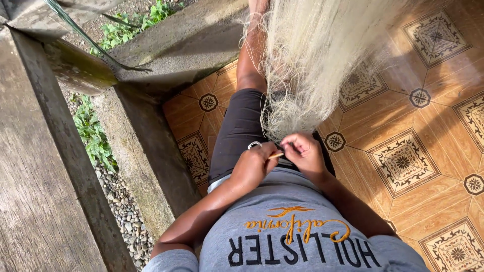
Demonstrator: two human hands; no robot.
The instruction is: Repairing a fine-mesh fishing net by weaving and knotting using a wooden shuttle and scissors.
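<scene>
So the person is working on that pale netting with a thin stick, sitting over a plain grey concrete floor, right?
Not quite. The head view shows the floor is orange patterned tile, not plain grey concrete. The pale netting and the thin stick between the hands are as you say.

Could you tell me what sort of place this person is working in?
Probably a tiled porch at the edge of a house. Patterned floor tiles meet a low concrete wall, with gravel and green plants just outside. Both hands, left hand and right hand, work pale netting.
</scene>
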